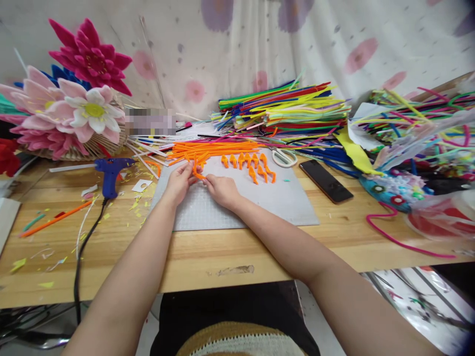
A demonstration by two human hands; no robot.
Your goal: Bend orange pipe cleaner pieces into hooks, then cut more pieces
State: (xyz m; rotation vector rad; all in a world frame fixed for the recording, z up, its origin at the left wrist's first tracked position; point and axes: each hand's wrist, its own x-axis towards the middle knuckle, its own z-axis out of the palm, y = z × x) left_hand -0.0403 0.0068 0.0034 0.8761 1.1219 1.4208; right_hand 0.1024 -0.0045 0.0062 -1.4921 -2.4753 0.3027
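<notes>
**At the centre of the frame, a fuzzy orange stem is pinched between two hands**

Above the near edge of a flat grey gridded mat [241, 212], which is laid on a pale wooden surface [208, 257], a bent, fuzzy orange stem [196, 170] is held. One part is pinched between thumb and fingers by the left hand [180, 183]; the lower end appears to be pinched by the fingertips of the right hand [221, 190]. Right of centre, small curled orange fuzzy pieces [241, 159] are set out on the mat, and behind the hands a heap of straight orange fuzzy stems [218, 147] is stacked.

If the stem were bent too sharply, its core could be kinked or its pile crushed. With the heap so near the left hand, loose stems could be snagged by the fingers. The curled pieces could be scattered if they were brushed by the right hand. At left, the blue glue gun [110, 178] could be dragged if its black cord [87, 242] were caught by the left forearm.
</notes>
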